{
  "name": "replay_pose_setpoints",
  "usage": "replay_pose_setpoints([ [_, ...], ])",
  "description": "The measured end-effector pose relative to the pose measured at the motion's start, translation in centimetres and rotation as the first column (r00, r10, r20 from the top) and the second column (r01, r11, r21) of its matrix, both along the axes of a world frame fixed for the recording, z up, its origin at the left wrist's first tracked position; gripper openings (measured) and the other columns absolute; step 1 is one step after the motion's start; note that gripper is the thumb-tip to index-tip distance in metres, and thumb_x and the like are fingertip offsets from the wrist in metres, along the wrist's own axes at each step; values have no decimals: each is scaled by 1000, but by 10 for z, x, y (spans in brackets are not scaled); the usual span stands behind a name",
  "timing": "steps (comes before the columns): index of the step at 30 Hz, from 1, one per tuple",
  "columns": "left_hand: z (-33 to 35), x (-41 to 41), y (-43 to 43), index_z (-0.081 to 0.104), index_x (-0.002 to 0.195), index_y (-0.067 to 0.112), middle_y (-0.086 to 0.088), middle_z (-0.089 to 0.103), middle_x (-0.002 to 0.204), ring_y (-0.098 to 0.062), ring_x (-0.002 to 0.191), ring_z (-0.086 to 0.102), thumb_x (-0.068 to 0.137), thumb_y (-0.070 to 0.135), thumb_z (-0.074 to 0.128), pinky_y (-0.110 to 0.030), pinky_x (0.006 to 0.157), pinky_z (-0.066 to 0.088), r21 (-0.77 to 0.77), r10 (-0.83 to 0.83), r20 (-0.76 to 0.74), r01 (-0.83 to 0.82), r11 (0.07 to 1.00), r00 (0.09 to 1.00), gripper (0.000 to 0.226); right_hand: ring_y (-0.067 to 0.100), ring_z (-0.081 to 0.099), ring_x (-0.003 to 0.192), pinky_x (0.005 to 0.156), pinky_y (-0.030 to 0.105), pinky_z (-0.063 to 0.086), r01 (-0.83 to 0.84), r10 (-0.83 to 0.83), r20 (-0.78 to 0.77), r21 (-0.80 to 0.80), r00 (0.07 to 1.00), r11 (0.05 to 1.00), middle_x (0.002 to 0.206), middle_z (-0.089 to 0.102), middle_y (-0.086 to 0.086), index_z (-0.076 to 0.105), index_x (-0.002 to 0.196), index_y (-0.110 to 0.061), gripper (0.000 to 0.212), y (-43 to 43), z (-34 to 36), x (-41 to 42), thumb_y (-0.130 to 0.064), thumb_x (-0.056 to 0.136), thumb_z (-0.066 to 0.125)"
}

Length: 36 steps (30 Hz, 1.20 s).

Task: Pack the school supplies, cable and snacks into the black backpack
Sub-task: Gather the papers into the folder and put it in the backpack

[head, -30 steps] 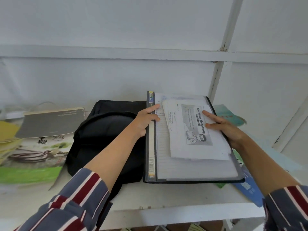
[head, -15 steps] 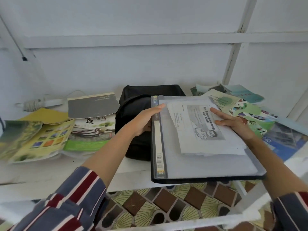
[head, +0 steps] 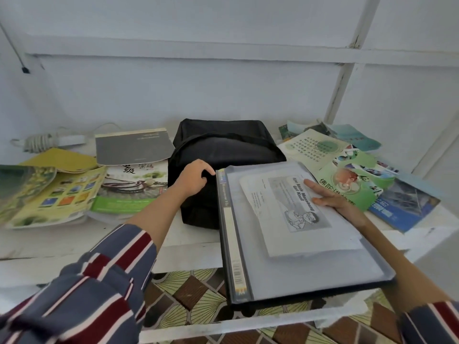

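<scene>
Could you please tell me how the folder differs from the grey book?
The folder juts past the table edge, under the right hand; the grey book rests on other books. The folder carries loose papers; the grey book carries nothing. Both lie beside the backpack.

"Ajar Anak Menabung dari Kecil" on worksheet (head: 298,209), "佛陀" on green booklet (head: 347,187), folder spine (head: 229,234) lettering too blurred to read
</scene>
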<state>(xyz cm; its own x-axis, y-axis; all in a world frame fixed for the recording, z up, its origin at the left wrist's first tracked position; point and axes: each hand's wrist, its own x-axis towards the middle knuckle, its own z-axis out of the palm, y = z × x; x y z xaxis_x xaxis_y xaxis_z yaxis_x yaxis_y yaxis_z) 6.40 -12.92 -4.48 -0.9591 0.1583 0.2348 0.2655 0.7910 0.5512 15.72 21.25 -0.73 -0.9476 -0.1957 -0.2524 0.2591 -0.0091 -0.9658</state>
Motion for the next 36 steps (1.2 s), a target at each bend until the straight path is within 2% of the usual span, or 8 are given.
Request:
replay_pose_setpoints([
  [4, -9, -14, -2, 65, 114, 9, -10, 48, 132, -26, 125, 41, 84, -7, 55, -30, 106, 29, -217, -51, 70, 65, 974, 996, 36, 6, 59, 91, 61, 15, 53, -14, 14, 0, 25, 1000, 1000, 126, 47, -8, 43, 133, -21, 58, 6, -3, 2, 3, 82, 52],
  [9, -20, -20, 1, 60, 123, 12, -5, 35, 145, -30, 127, 29, 92, 6, 48, -38, 102, 36, -450, -34, 59, 57, 891, 998, 34, -8, 59, 81, 59, 7, 48, -31, 34, -29, 108, 999, 994, 133, 40, -6, 40, 138, -11, 53, 5, 0, -1, 10, 90, 35],
  [13, -19, -26, -1, 59, 124, 9, -6, 43, 139, -28, 123, 36, 92, 4, 47, -38, 101, 36, -395, -81, 36, 89, 914, 996, 35, -11, 59, 82, 61, 7, 48, -43, 47, -28, 139, 999, 989, 138, 38, -6, 39, 139, -12, 54, -1, -2, -5, 10, 90, 35],
  [16, -12, -27, -4, 65, 114, 11, -11, 51, 120, -30, 113, 41, 85, 1, 58, -39, 96, 38, -285, -86, -135, 45, 958, 987, 32, -5, 62, 80, 60, 10, 50, -13, 14, -3, 99, 1000, 995, 132, 42, -6, 39, 138, -14, 55, -3, 1, -8, 10, 90, 33],
  [19, -8, -32, -6, 68, 110, 15, -15, 45, 130, -34, 123, 37, 76, 3, 70, -45, 101, 36, -324, -133, -264, 42, 945, 955, 36, 2, 61, 82, 58, 13, 51, 13, -14, 22, 43, 1000, 999, 121, 48, -9, 41, 136, -18, 54, -6, 4, -10, 10, 90, 31],
  [21, -8, -38, -5, 65, 116, 19, -15, 37, 141, -34, 133, 29, 77, 4, 70, -45, 108, 27, -371, -161, -230, 67, 926, 960, 42, 2, 63, 81, 57, 14, 52, 19, -20, 29, 29, 999, 999, 113, 52, -11, 42, 132, -22, 54, -8, 5, -12, 10, 91, 31],
  [26, -14, -52, -9, 63, 120, 24, -12, 24, 152, -34, 140, 19, 82, 9, 67, -44, 114, 19, -461, -160, -192, 55, 886, 968, 42, 2, 61, 86, 61, 15, 53, 20, -20, 15, 47, 1000, 999, 124, 47, -10, 44, 131, -22, 53, -12, 2, -19, 10, 90, 32],
  [36, -26, -64, -13, 74, 96, 14, -21, 28, 149, -42, 135, 26, 89, 6, 55, -44, 110, 18, -478, -191, -216, 66, 876, 958, 22, 1, 57, 96, 73, 13, 51, -9, 8, 11, 99, 1000, 995, 109, 55, -20, 40, 136, -22, 55, -21, -7, -19, 8, 90, 35],
])
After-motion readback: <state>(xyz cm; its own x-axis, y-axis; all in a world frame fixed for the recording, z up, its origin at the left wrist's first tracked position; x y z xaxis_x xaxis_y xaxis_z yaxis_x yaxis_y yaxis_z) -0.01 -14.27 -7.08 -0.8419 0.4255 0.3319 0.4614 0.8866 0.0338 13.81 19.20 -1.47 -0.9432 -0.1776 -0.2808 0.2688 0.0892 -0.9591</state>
